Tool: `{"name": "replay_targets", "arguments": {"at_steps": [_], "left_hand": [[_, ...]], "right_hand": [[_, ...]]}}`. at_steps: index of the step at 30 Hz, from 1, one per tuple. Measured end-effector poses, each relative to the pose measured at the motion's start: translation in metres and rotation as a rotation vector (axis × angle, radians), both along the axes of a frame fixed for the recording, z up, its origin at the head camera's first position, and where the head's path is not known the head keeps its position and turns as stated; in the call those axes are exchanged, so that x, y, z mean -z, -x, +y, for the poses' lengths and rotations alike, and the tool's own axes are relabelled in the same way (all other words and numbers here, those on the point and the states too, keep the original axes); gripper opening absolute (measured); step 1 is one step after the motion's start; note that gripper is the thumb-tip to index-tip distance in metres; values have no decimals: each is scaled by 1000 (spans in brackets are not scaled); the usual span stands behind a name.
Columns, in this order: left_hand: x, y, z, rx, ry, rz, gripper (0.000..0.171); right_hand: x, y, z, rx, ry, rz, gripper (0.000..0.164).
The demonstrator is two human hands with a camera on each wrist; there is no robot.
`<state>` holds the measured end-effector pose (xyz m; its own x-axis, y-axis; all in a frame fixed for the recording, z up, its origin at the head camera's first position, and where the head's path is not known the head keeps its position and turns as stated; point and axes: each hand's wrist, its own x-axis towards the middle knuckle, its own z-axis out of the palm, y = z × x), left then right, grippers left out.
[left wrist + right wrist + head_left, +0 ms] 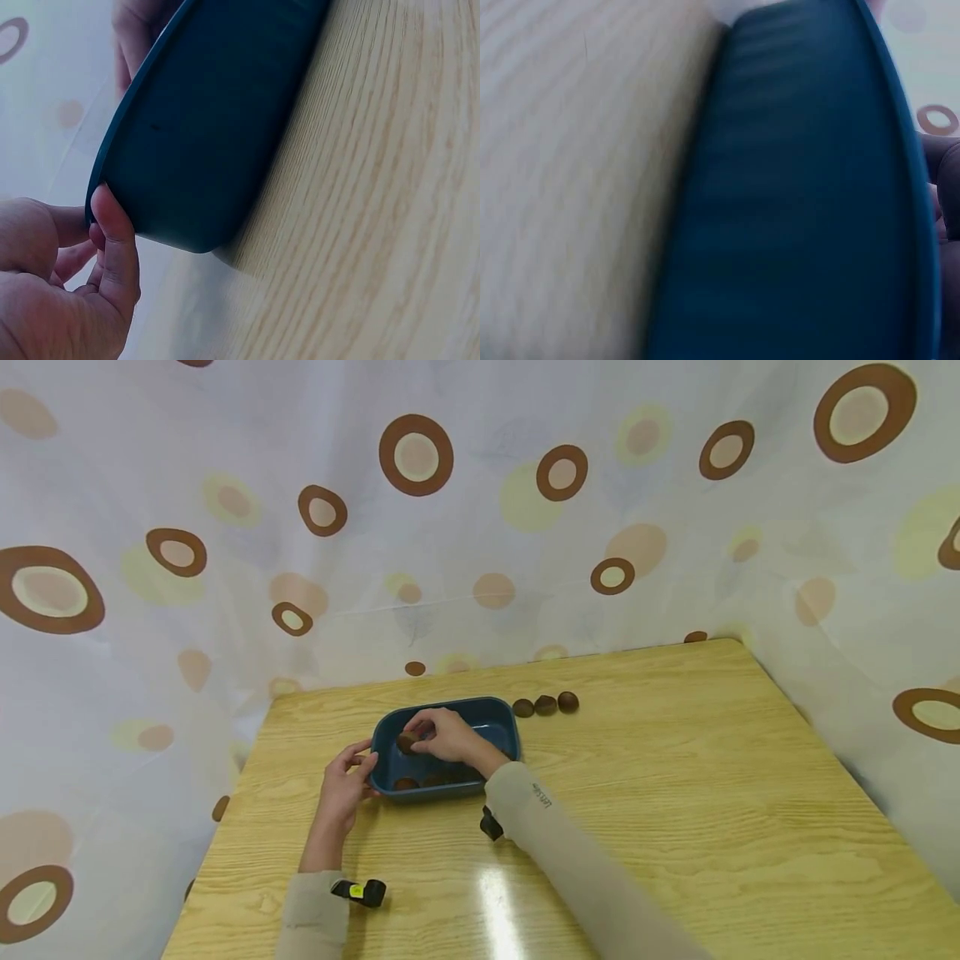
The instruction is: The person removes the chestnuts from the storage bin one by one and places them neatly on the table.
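A dark blue rectangular tray [442, 792] with raised walls stands on the wooden table. My left hand [344, 787] grips its left end, thumb and fingers at the rim; the left wrist view shows this hand [82, 277] pinching the tray's corner [187, 150]. Over the inside of the tray, my right hand [448, 737] holds a brown chestnut [407, 742] between thumb and fingers. More chestnuts [406, 783] lie along the tray's near wall, partly hidden by it. In the right wrist view the tray's outer wall [795, 195] covers most of the right hand [949, 202].
Three chestnuts [546, 704] sit in a row on the table [675, 777], just right of the tray's far right corner. A pale curtain [480, 527] with brown ring patterns hangs behind the table and along both sides.
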<state>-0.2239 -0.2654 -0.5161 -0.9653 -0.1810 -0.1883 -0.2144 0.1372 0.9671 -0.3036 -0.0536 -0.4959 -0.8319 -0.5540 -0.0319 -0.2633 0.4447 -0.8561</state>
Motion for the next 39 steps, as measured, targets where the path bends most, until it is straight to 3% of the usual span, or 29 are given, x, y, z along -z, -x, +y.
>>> {"name": "replay_targets", "arguments": {"at_steps": [8, 17, 29, 39], "left_hand": [[-1, 0, 0, -2, -13, -5, 39], [-6, -1, 2, 3, -16, -16, 40], [-4, 1, 2, -1, 25, 9, 39], [-3, 4, -6, -10, 39, 1, 38]], "right_hand": [[-17, 8, 38, 32, 20, 24, 28], [-27, 19, 87, 115, 73, -29, 33], [-20, 37, 169, 232, 99, -7, 37], [-8, 43, 227, 339, 108, -69, 42]]}}
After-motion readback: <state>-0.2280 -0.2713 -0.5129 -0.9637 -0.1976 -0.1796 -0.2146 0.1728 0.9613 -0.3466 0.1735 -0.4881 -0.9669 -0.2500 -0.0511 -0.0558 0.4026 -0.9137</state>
